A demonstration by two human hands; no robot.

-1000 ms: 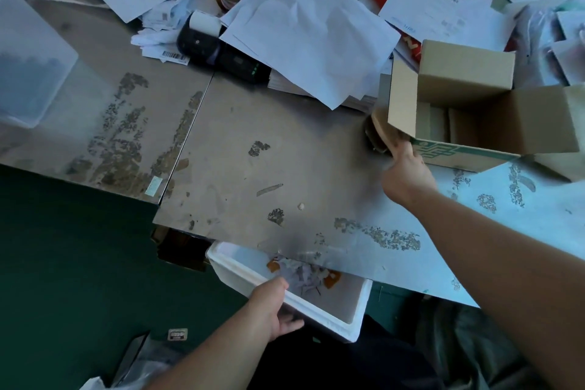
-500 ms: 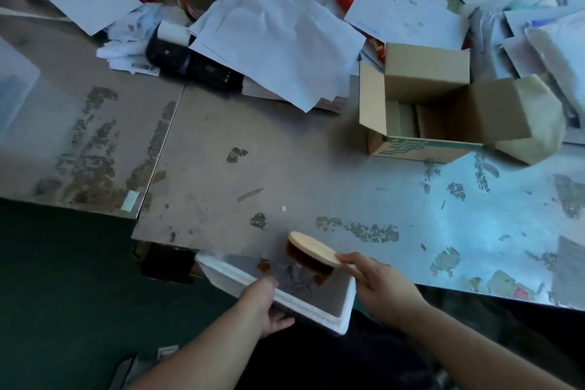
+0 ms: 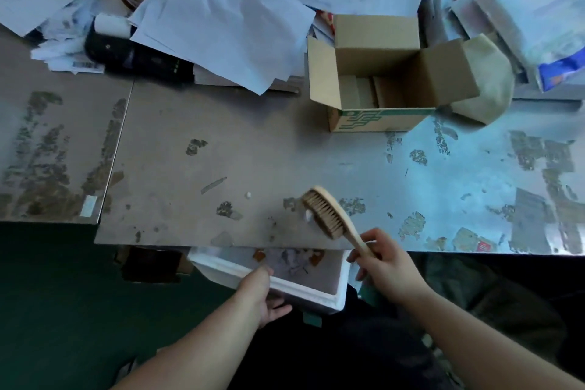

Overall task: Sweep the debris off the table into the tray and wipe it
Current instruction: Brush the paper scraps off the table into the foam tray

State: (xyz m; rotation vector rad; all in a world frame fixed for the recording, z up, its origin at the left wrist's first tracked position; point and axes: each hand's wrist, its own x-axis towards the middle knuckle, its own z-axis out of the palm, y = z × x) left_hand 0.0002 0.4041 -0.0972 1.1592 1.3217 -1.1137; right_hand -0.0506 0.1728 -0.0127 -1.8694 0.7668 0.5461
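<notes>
The right hand (image 3: 387, 266) is curled tight around the handle of a wooden brush (image 3: 329, 215), whose bristled head sits tilted on the table (image 3: 253, 149) just inside its near edge, touching a small white scrap (image 3: 308, 215); another white crumb (image 3: 248, 195) lies a little to the left. The left hand (image 3: 259, 294) clamps the near rim of a white foam tray (image 3: 335, 298), thumb on top and fingers underneath, holding it tucked under the table's near edge with orange and pale debris (image 3: 291, 258) inside. Toward the far edge stand an open cardboard box (image 3: 380, 73) and a heap of loose papers (image 3: 221, 19).
</notes>
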